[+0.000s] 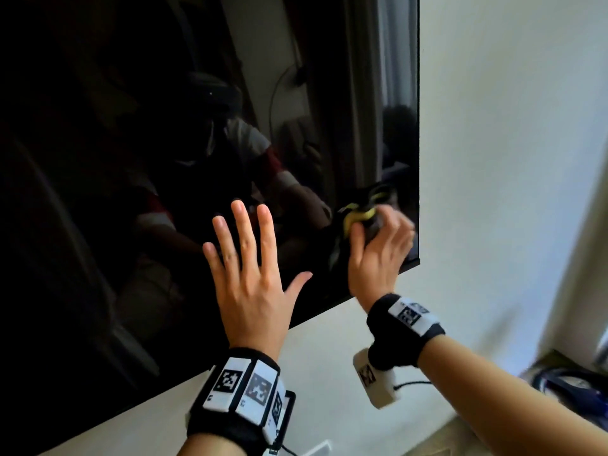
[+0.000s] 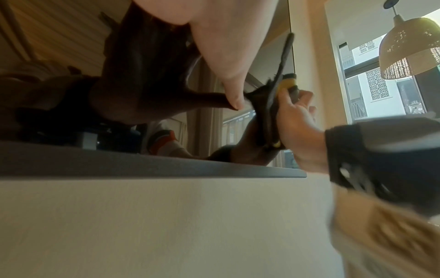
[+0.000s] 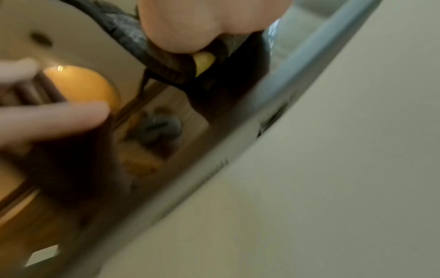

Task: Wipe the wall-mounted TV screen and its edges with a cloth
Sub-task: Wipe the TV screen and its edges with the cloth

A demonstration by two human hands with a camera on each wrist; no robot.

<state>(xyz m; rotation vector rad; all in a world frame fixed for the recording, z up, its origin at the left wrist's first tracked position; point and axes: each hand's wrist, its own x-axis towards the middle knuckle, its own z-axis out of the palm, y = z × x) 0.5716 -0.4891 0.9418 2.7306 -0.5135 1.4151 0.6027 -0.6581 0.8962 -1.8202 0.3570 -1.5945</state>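
A black wall-mounted TV screen (image 1: 131,159) fills the upper left of the head view, and its lower right corner lies by my right hand. My left hand (image 1: 246,268) rests flat on the glass with fingers spread, holding nothing. My right hand (image 1: 378,248) grips a bunched dark grey and yellow cloth (image 1: 357,217) and presses it on the screen near the corner. The left wrist view shows the cloth (image 2: 269,111) between the right hand (image 2: 297,122) and the glass. In the right wrist view the cloth (image 3: 181,65) bunches under my palm.
The TV's grey bottom edge (image 2: 152,165) runs above a plain pale wall (image 1: 510,159). Dark cables and objects (image 1: 572,390) lie at the lower right. A window (image 2: 381,79) and a woven hanging lamp (image 2: 409,50) appear in the left wrist view.
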